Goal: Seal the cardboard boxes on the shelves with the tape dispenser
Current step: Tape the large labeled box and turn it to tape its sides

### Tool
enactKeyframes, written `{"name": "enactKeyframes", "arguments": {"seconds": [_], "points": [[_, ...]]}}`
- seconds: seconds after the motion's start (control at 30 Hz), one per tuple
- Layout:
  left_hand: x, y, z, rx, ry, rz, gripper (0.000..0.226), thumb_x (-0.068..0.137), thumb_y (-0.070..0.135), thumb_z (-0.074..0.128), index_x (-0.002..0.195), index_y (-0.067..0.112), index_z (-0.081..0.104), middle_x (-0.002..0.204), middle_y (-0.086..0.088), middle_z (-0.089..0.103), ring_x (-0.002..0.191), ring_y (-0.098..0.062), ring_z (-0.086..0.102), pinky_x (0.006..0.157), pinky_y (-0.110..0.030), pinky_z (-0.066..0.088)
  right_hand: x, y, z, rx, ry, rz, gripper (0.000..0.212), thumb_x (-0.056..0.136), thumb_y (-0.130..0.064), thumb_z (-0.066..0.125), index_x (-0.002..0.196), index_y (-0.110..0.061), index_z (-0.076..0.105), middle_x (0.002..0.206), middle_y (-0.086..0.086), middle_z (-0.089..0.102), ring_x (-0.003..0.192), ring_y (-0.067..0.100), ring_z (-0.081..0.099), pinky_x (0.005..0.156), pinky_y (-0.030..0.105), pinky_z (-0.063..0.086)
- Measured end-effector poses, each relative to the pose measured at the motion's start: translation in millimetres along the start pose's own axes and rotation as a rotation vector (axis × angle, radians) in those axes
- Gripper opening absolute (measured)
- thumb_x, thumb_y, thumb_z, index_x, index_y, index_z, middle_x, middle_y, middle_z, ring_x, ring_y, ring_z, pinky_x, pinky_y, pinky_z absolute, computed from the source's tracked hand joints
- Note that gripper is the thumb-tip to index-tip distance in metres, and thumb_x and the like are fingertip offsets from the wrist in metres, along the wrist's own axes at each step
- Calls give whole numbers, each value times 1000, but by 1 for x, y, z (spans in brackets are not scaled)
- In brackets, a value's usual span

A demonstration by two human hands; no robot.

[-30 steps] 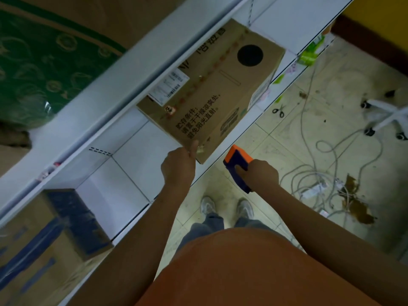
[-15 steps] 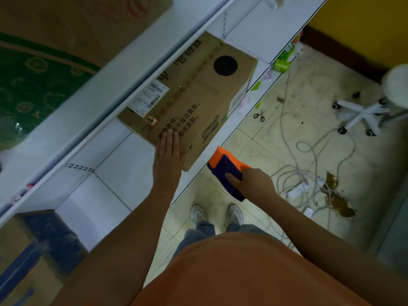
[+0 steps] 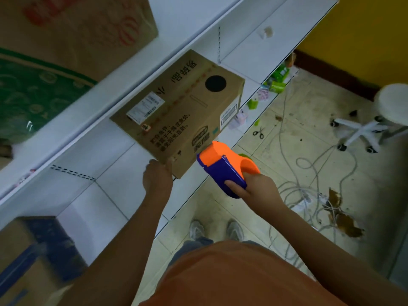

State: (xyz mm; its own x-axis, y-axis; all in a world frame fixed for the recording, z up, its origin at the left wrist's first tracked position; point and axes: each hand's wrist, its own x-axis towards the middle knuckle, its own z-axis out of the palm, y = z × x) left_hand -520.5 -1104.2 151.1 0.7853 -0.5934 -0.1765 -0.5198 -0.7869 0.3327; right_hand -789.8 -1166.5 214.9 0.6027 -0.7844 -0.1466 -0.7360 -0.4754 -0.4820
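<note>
A brown cardboard box [image 3: 183, 111] with black print, a white label and a round black hole lies on the white shelf [image 3: 123, 180]. My left hand [image 3: 157, 180] grips its near corner, thumb on top. My right hand [image 3: 257, 192] holds the orange and purple tape dispenser [image 3: 225, 166] by its handle. The dispenser's orange nose touches the box's near edge, just right of my left hand.
A blue and brown box [image 3: 37, 257] stands on the shelf at lower left. Above, a higher shelf carries a green-patterned box [image 3: 33, 96] and another carton [image 3: 84, 25]. On the floor lie scissors [image 3: 259, 132], tangled cables [image 3: 309, 191] and a white swivel stool [image 3: 371, 122].
My left hand went from lying flat on the box top to gripping its near corner. My right hand raised the tape dispenser up to the box's near edge.
</note>
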Motion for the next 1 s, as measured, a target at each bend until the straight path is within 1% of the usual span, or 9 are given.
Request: {"name": "enactKeyframes", "arguments": {"seconds": [0.13,0.23,0.37,0.47,0.53,0.63,0.77,0.87,1.0], "points": [[7,10,-11,81,-169,33,39,100,35,59,100,-4,65,101,-21,71,94,-34,68,73,-35,52,2,8,6,-104,13,-100,70,83,-77,11,88,-21,52,68,-5,53,60,14,54,53,26,40],[19,8,-15,136,-271,1,23,87,14,75,97,-4,66,101,-19,71,93,-29,70,69,-28,51,2,9,11,-100,15,-139,77,86,-79,11,98,-18,58,73,-4,58,63,13,57,59,28,49],[31,8,-26,-3,-383,-122,33,79,22,84,92,-5,70,90,-14,76,86,-24,74,77,-30,58,1,8,13,-96,20,-151,77,85,-78,11,98,-19,59,72,-5,58,62,11,56,55,24,44],[37,19,-26,-174,-428,-295,41,89,34,72,83,-5,63,53,-5,67,68,-23,66,80,-34,57,2,9,14,-79,40,-153,75,85,-75,12,98,-18,59,71,-6,56,60,10,54,53,20,38],[33,26,-26,-221,-489,-386,52,93,41,65,115,-5,60,66,-5,63,72,-19,56,75,-29,49,2,9,14,-73,50,-157,71,87,-73,15,97,-18,59,69,-7,55,59,10,52,52,20,37],[17,42,-30,-534,-541,-459,45,104,18,51,142,-4,46,118,-17,60,97,-26,57,81,-31,52,3,9,13,-92,84,-198,66,89,-70,22,90,-17,60,64,-5,52,56,12,47,48,22,29],[-8,55,-59,-688,-486,-197,55,105,38,48,151,10,38,140,-5,51,124,-24,51,104,-33,41,7,13,10,-183,182,-306,56,91,-64,35,80,-16,63,59,0,56,56,18,53,48,26,33],[-25,62,-88,-824,-732,23,64,100,63,37,154,28,34,152,11,42,138,-10,43,105,-23,36,10,12,6,-212,219,-387,49,89,-60,42,71,-17,59,55,-1,53,54,17,52,48,23,28],[-33,58,-106,-817,-953,222,49,95,54,46,133,26,60,125,7,67,114,-6,63,96,-29,50,8,8,0,-139,234,-452,47,89,-58,43,69,-18,57,57,-3,52,55,14,50,48,19,22]]}}
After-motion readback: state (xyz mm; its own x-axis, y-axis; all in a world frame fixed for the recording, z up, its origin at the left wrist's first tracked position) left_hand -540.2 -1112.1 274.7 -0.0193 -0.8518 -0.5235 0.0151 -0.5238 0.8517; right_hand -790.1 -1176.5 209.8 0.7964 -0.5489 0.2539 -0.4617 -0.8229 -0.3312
